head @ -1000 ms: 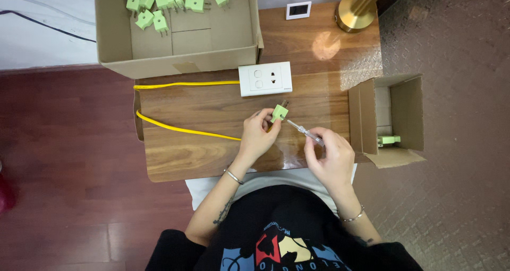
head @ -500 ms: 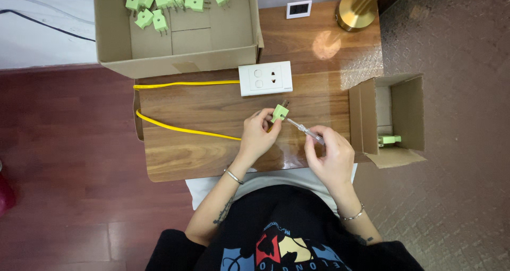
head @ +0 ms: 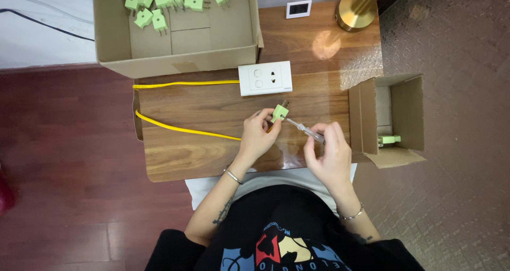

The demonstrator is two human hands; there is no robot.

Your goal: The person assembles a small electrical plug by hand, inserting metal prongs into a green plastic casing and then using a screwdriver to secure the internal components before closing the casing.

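My left hand (head: 258,134) holds a small light-green plug (head: 279,112) above the wooden table (head: 180,154), pins pointing away from me. My right hand (head: 329,154) grips a thin screwdriver (head: 305,129) with a clear handle; its tip rests against the side of the plug. A white socket plate (head: 265,78) lies just beyond the plug, with a yellow cable (head: 180,128) running from it along the table to the left and back toward my left hand.
A large open cardboard box (head: 175,58) at the back holds several green plugs (head: 159,20). A smaller open box (head: 390,117) to the right has one green plug (head: 389,139) inside. A brass lamp base (head: 357,15) and a small white device (head: 298,8) stand at the back right.
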